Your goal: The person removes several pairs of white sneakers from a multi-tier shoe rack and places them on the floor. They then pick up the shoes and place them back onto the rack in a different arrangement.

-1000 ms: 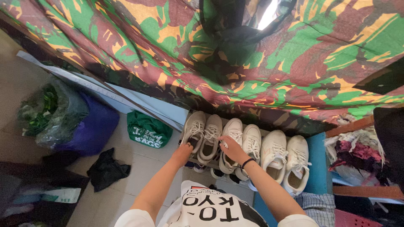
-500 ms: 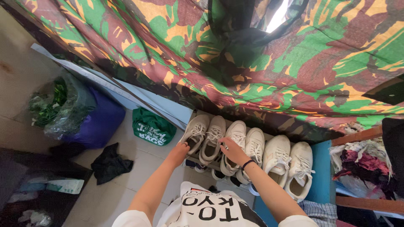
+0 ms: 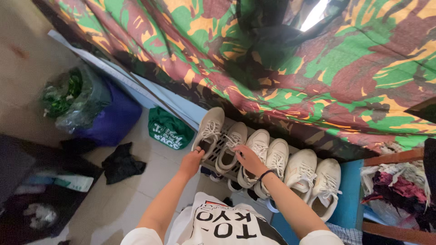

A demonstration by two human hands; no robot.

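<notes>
A: The camouflage cloth (image 3: 281, 68) hangs low over the shoe rack (image 3: 227, 147) at twelve o'clock, closing the space above the shoes.

B: The white sneakers (image 3: 272, 161) sit side by side, touching, with no gap between pairs.

A: At nine o'clock the tiled floor (image 3: 150, 181) lies open between the green bag (image 3: 168, 131) and the black rag (image 3: 121, 164).

B: At three o'clock a blue panel (image 3: 349, 190) walls off the row.

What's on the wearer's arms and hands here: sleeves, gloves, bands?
Both forearms are bare, with no gloves. The right hand has a thin black band at the wrist. The left hand shows no band or ring. White short sleeves show at the shoulders, part of a white shirt with black print.
</notes>
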